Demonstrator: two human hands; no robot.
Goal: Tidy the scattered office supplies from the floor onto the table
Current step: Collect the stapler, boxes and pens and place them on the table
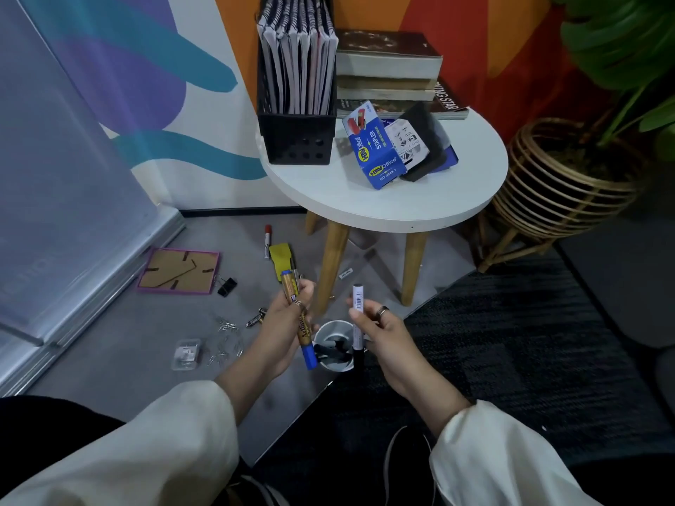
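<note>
Evidently light, stiff and slick, the blue-capped marker (297, 320) at lower centre sits gripped mid-barrel in the left hand (288, 323), while the right hand (380, 334) grips the black-capped marker (358, 323) above the white cup (330, 332).

Potted plant (621, 42) in wicker basket (559, 191)

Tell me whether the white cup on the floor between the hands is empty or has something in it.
Not empty. The white cup stands upright on the floor with its mouth facing the camera, and several dark markers lie inside it.
</note>
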